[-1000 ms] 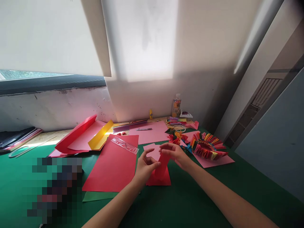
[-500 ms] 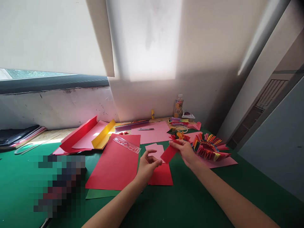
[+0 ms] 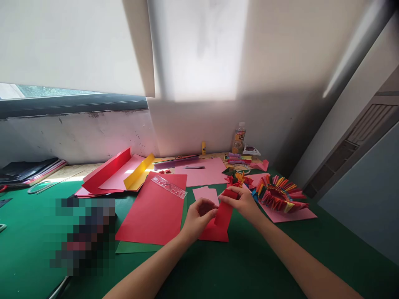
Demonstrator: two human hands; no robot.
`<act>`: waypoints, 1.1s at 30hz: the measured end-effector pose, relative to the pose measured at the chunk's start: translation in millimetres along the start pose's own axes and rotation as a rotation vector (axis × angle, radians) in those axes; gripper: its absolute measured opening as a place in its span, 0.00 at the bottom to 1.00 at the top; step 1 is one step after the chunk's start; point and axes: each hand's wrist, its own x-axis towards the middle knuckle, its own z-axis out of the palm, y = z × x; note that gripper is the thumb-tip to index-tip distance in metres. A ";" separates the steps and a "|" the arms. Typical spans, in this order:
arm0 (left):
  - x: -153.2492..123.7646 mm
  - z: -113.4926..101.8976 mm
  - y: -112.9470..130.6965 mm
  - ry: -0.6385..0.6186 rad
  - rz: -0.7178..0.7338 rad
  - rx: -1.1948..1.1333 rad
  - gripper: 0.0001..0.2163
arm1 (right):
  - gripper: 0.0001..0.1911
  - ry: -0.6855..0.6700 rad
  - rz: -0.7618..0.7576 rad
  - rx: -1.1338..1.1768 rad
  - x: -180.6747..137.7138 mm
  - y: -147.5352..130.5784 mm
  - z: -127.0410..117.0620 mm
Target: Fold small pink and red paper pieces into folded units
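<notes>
A small strip of red paper (image 3: 223, 212) is held up at a tilt in front of me. My right hand (image 3: 245, 203) pinches its upper end between thumb and fingers. At the strip's left edge, the curled thumb and fingertips of my left hand (image 3: 199, 219) close on the paper. Below lies a larger red sheet (image 3: 215, 235), partly covered by the strip and my left hand. Just behind is a pale pink piece of paper (image 3: 205, 193). To the left, a clear plastic stencil ruler (image 3: 169, 187) rests on a big red sheet (image 3: 152, 220).
A ring of folded colored paper (image 3: 279, 193) sits on pink paper at right, beside folded paper pieces (image 3: 238, 178). A pen (image 3: 193, 167), glue stick (image 3: 203, 148) and bottle (image 3: 239, 139) are at the back. Folded red (image 3: 107, 172) and yellow card (image 3: 139, 172) lie left, near a pixelated object (image 3: 87, 238).
The red strip has turned more upright, and my right hand has moved slightly right and down. My left hand has come to its edge. The view has shifted a little left.
</notes>
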 end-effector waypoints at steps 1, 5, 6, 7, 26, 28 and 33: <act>-0.4 0.6 -0.5 -0.017 -0.002 -0.009 0.09 | 0.15 0.003 -0.018 -0.023 -2.2 -1.9 3.5; 0.5 0.9 -3.9 -0.004 -0.004 -0.003 0.09 | 0.15 0.013 -0.023 -0.026 -4.8 -0.5 12.4; 1.4 0.4 -4.6 0.010 -0.009 -0.006 0.09 | 0.16 0.010 -0.015 0.011 -4.3 1.2 13.4; 2.4 -0.3 -4.9 0.028 -0.016 -0.013 0.10 | 0.17 -0.002 -0.002 0.063 -3.6 3.0 14.0; 7.8 -7.7 0.2 0.203 -0.063 -0.108 0.12 | 0.16 -0.150 0.141 0.294 -3.1 6.5 15.3; 8.1 -8.0 0.3 0.200 -0.063 -0.101 0.12 | 0.15 -0.150 0.133 0.297 -3.0 7.9 15.7; 8.8 -9.3 -1.3 0.197 -0.070 -0.111 0.12 | 0.15 -0.157 0.106 0.295 -3.2 10.0 16.2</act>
